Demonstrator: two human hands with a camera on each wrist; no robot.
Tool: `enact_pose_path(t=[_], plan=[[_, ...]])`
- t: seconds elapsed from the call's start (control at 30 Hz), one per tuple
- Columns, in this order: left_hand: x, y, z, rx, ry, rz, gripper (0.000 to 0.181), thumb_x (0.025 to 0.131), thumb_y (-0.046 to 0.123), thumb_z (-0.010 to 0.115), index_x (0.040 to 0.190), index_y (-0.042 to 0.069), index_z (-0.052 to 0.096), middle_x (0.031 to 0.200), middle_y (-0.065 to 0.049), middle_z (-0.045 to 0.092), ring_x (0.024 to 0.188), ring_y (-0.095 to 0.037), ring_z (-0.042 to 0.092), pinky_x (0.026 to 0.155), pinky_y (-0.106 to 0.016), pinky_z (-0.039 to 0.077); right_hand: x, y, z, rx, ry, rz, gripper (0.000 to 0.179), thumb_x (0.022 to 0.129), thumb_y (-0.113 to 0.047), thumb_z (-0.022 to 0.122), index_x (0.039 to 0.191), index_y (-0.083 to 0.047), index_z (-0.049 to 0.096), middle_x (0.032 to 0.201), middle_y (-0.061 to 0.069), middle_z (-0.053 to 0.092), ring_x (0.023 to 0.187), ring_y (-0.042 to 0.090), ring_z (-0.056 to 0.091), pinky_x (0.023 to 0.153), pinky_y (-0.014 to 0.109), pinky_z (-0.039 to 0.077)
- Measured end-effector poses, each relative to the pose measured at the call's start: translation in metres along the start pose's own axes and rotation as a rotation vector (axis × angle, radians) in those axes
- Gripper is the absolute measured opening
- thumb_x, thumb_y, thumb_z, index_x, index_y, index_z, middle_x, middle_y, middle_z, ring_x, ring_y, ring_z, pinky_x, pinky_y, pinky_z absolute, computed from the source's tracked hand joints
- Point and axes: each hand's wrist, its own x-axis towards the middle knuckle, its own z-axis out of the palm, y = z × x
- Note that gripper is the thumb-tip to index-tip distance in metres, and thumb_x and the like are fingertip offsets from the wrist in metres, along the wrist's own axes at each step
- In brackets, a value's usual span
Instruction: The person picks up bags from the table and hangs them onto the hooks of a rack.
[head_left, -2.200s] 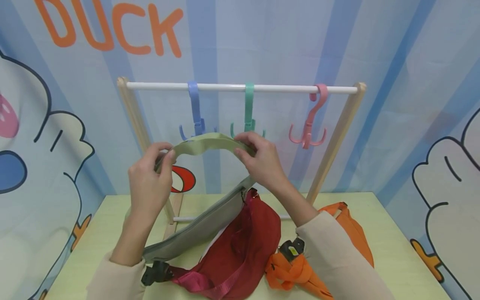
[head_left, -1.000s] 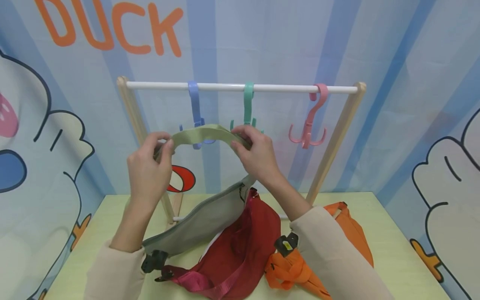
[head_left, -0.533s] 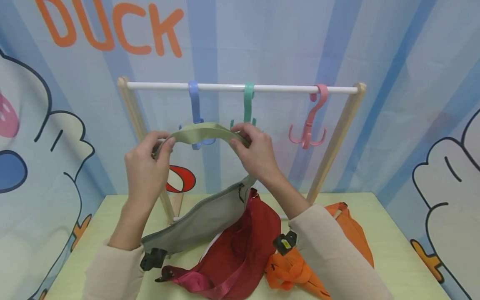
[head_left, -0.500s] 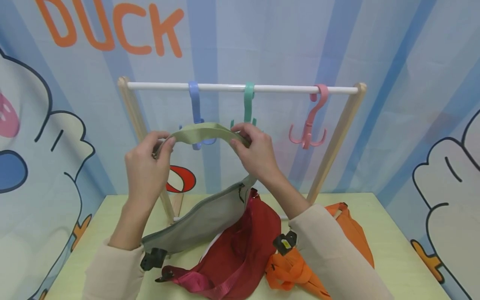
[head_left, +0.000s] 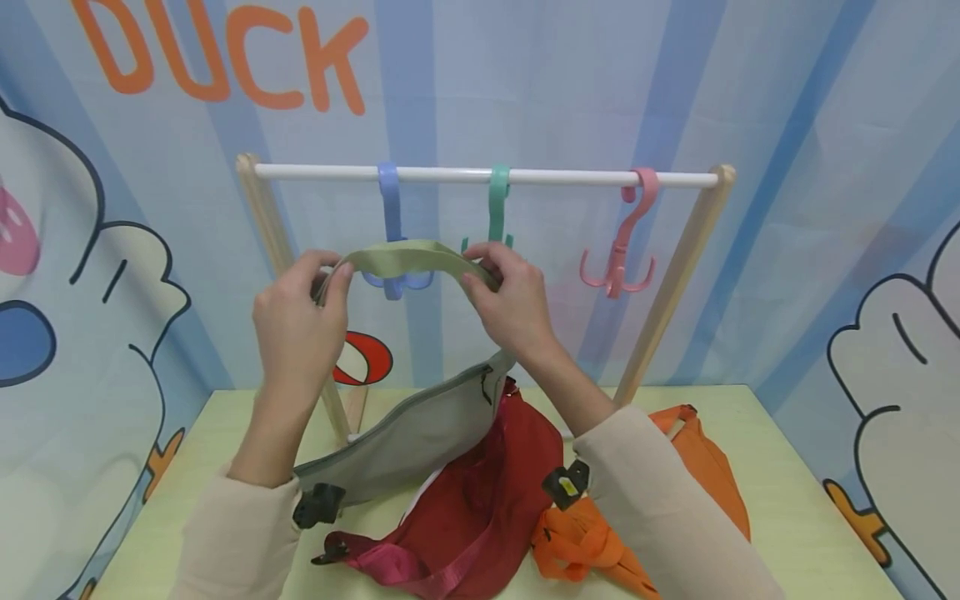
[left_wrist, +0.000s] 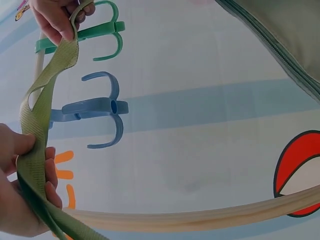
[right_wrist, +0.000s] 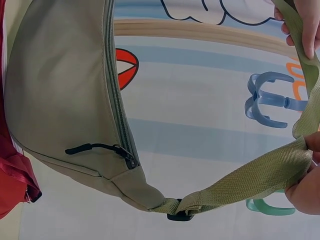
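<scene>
Green strap (head_left: pixel 401 259), slightly higher than before, in the pinch of both hands (head_left: pixel 297 325) (head_left: pixel 515 300)

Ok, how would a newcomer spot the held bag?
Find the rack on the table. Before it, the left hand and right hand hold a green strap, with the bag below. It alone is grey, unlike the red bag and orange bag.
</scene>
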Motion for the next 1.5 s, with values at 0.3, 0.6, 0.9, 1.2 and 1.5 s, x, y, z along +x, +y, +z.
enact_pose_path(t=[0.3, 0.6, 0.9, 1.2, 1.5], plan=[[0.004, 0.003, 0.005, 0.021, -0.001, -0.001, 0.016, 0.088, 0.01, 0.059, 0.094, -0.004, 0.064, 0.066, -0.017, 0.058, 0.06, -0.028, 0.049, 0.063, -0.036, 0.034, 0.002, 0.0, 0.001, 0.003, 0.04, 0.016, 0.019, 0.084, 0.002, 0.061, 0.103, 0.001, 0.061, 0.075, 0.011, 0.059, 0.064, 0.019, 0.051, 0.057, 0.025, 0.042], [0.006, -0.001, 0.009, 0.039, 0.014, 0.006, 0.016, 0.089, 0.01, 0.058, 0.093, -0.005, 0.064, 0.068, -0.019, 0.06, 0.06, -0.03, 0.051, 0.062, -0.038, 0.036, 0.003, -0.001, 0.005, 0.016, 0.054, 0.029, 0.018, 0.084, 0.002, 0.06, 0.102, 0.001, 0.061, 0.076, 0.011, 0.059, 0.065, 0.019, 0.053, 0.059, 0.026, 0.044], [0.007, -0.007, 0.013, 0.034, 0.032, 0.015, 0.016, 0.088, 0.01, 0.059, 0.091, -0.004, 0.064, 0.062, -0.017, 0.057, 0.056, -0.028, 0.047, 0.06, -0.036, 0.031, 0.003, 0.0, 0.008, 0.022, 0.067, 0.031, 0.017, 0.084, 0.001, 0.06, 0.101, 0.002, 0.061, 0.077, 0.011, 0.06, 0.067, 0.02, 0.055, 0.061, 0.027, 0.046], [0.008, -0.01, 0.014, 0.034, 0.036, 0.023, 0.016, 0.088, 0.01, 0.06, 0.09, -0.005, 0.065, 0.064, -0.018, 0.058, 0.056, -0.029, 0.048, 0.059, -0.036, 0.032, 0.005, -0.001, 0.012, 0.037, 0.094, 0.017, 0.019, 0.084, 0.002, 0.061, 0.102, 0.003, 0.06, 0.078, 0.012, 0.061, 0.068, 0.02, 0.055, 0.062, 0.027, 0.045], [0.008, -0.009, 0.015, 0.034, 0.023, 0.033, 0.016, 0.086, 0.009, 0.062, 0.089, -0.006, 0.065, 0.073, -0.02, 0.063, 0.063, -0.031, 0.055, 0.064, -0.042, 0.039, 0.006, -0.002, 0.015, 0.058, 0.095, 0.018, 0.019, 0.084, 0.002, 0.061, 0.102, 0.004, 0.061, 0.079, 0.013, 0.061, 0.069, 0.021, 0.055, 0.064, 0.027, 0.046]])
